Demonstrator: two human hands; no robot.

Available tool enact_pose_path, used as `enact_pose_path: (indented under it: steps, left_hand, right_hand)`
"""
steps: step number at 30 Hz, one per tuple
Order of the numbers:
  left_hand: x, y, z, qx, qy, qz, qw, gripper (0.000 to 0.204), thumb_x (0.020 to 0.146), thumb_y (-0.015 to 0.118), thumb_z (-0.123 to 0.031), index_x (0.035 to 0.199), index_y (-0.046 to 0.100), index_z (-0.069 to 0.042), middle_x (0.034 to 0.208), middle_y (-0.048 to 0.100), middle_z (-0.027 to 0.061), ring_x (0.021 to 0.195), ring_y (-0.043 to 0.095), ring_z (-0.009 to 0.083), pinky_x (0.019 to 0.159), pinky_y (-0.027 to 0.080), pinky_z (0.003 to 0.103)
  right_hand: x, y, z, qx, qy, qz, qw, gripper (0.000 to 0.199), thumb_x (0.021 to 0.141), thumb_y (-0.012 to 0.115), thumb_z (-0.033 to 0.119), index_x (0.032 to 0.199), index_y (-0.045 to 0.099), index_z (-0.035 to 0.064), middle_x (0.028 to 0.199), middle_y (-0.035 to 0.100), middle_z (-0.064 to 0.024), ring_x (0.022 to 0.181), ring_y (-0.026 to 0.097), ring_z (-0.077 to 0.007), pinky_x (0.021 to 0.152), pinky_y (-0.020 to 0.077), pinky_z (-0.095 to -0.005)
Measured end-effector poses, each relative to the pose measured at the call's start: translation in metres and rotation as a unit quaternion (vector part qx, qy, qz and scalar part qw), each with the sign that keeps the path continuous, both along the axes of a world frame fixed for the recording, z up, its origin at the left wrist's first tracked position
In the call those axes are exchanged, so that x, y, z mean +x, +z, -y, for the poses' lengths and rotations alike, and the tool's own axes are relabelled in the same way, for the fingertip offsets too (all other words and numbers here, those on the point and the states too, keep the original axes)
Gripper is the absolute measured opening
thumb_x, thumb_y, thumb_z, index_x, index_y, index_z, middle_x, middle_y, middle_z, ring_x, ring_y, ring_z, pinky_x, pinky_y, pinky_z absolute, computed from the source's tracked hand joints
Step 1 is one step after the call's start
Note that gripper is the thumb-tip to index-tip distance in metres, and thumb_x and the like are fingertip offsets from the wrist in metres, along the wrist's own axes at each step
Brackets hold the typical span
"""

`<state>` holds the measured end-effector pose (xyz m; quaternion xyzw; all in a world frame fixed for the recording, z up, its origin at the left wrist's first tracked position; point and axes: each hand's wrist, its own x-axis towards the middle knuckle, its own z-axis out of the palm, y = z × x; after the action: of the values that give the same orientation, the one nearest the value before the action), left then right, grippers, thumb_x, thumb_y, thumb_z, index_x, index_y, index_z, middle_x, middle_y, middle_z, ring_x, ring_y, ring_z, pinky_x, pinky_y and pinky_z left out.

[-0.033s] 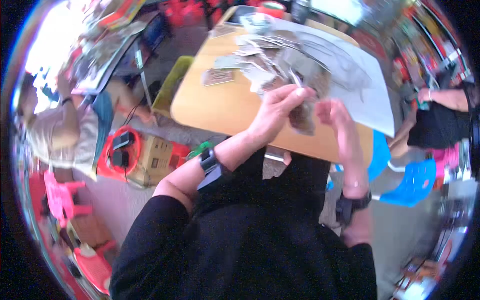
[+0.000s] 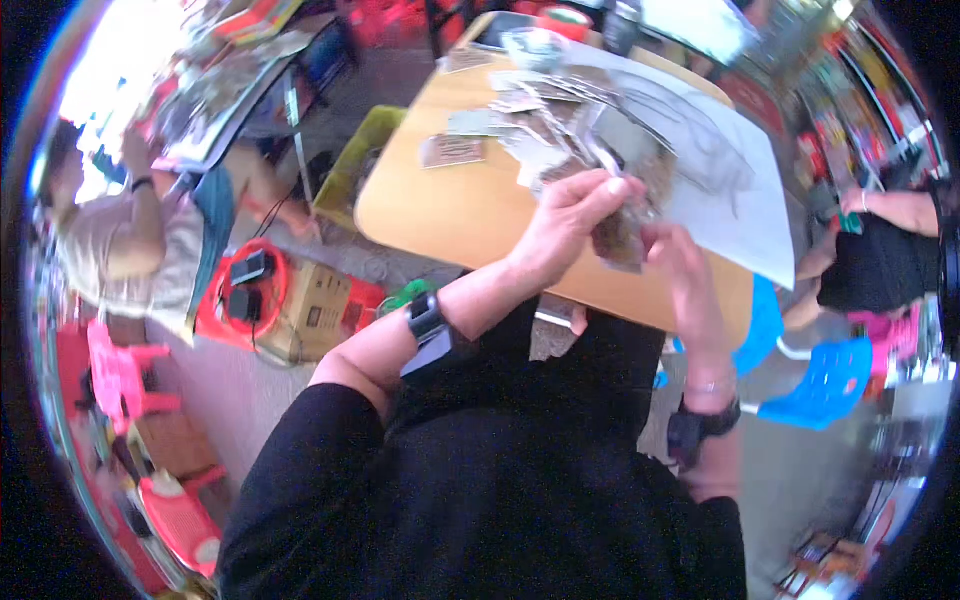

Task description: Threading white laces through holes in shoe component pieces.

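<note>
Over the near edge of the wooden table (image 2: 425,205), my left hand (image 2: 565,225) pinches the top of a small clear packet (image 2: 618,245) with brownish contents between thumb and fingers. My right hand (image 2: 685,270) is close against the packet's right side, its fingers bent. Motion blurs those fingertips, so whether they grip the packet cannot be made out. Just beyond my hands lies a loose pile of flat card-like packets (image 2: 545,110), pale and brown. A separate flat packet (image 2: 453,151) rests to the left of the pile.
A large clear plastic sheet (image 2: 735,190) covers the table's right side. At the far end stand a bowl (image 2: 535,48) and a red tub (image 2: 565,22). Blue chairs (image 2: 820,385) are at right, a yellow crate (image 2: 360,165) at left. One person (image 2: 130,230) sits left, another (image 2: 880,250) right.
My right hand has come in a little toward the packet, narrowing the gap. The whole view has shifted slightly, while my left hand keeps its pinch.
</note>
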<state>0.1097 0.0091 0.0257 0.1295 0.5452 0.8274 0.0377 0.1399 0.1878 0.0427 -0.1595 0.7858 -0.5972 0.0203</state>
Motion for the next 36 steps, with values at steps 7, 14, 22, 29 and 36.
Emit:
enact_pose_path:
  steps: [7, 14, 22, 29, 36]
  left_hand:
    - [0.009, 0.012, 0.04, 0.006, 0.117, 0.019, 0.993, 0.024, 0.095, 0.053, -0.025, 0.092, 0.065, -0.005, 0.086, 0.06, -0.0013, 0.081, 0.052, 0.0059, 0.075, 0.041, 0.023]
    - [-0.072, 0.016, 0.202, -0.003, 0.465, -0.126, 0.876, 0.029, 0.09, 0.056, -0.029, 0.092, 0.064, -0.001, 0.082, 0.061, 0.0028, 0.074, 0.055, 0.0109, 0.068, 0.044, 0.026]
    - [-0.127, -0.082, 0.291, -0.365, 0.463, 0.008, 0.808, 0.046, 0.078, 0.066, -0.033, 0.1, 0.063, 0.008, 0.091, 0.067, 0.0206, 0.09, 0.064, 0.0288, 0.082, 0.048, 0.035]
    - [-0.081, -0.053, 0.198, -0.657, 0.31, -0.201, 0.658, 0.043, 0.074, 0.069, -0.024, 0.111, 0.059, -0.004, 0.099, 0.064, 0.0103, 0.099, 0.055, 0.0296, 0.089, 0.04, 0.04]
    - [-0.057, -0.049, 0.208, -0.644, 0.226, -0.144, 0.717, 0.049, 0.072, 0.07, -0.027, 0.113, 0.057, -0.004, 0.104, 0.059, 0.0122, 0.1, 0.049, 0.0312, 0.088, 0.035, 0.042]
  right_hand:
    - [0.012, 0.017, 0.065, 0.081, 0.02, -0.033, 0.996, 0.017, 0.088, 0.058, 0.014, 0.096, 0.057, -0.0015, 0.08, 0.061, -0.0079, 0.072, 0.06, -0.0154, 0.063, 0.047, -0.0281]
    - [-0.001, 0.005, 0.078, 0.129, 0.056, -0.088, 0.986, 0.011, 0.087, 0.056, 0.009, 0.087, 0.059, -0.0012, 0.078, 0.06, -0.0104, 0.068, 0.059, -0.0189, 0.062, 0.0465, -0.0294]
    - [0.004, -0.05, 0.018, 0.153, -0.14, -0.087, 0.975, 0.011, 0.089, 0.055, 0.01, 0.084, 0.058, -0.0003, 0.076, 0.059, -0.0082, 0.069, 0.056, -0.0164, 0.063, 0.0453, -0.029]
    - [-0.001, -0.07, 0.003, 0.214, -0.274, -0.098, 0.932, 0.017, 0.091, 0.053, 0.015, 0.086, 0.058, -0.0004, 0.077, 0.061, -0.0105, 0.07, 0.057, -0.0193, 0.066, 0.0461, -0.0314]
    - [-0.006, -0.076, 0.001, 0.263, -0.293, -0.114, 0.912, 0.019, 0.092, 0.054, 0.017, 0.088, 0.059, -0.0003, 0.08, 0.063, -0.0127, 0.072, 0.06, -0.0236, 0.067, 0.0466, -0.0336]
